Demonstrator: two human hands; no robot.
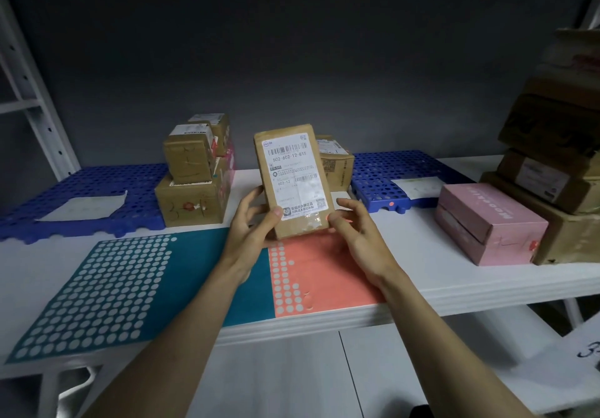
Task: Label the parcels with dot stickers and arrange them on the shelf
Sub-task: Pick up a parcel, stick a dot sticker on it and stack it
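Two hands (pixel 256 219) (pixel 354 226) — one parcel (pixel 292 180) — two sticker sheets (pixel 97 287).

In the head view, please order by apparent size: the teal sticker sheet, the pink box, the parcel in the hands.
1. Teal sticker sheet, clearly largest.
2. Pink box and held parcel look alike; the parcel is nearer, so unsure.

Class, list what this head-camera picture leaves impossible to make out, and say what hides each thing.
- Held parcel: its back and underside face away; small label print is too fine.
- Salmon sticker sheet: partly covered by the right hand and the parcel.
- Stacked boxes: cut off by the right edge.
- Teal sticker sheet: its right part lies under the left hand and forearm.
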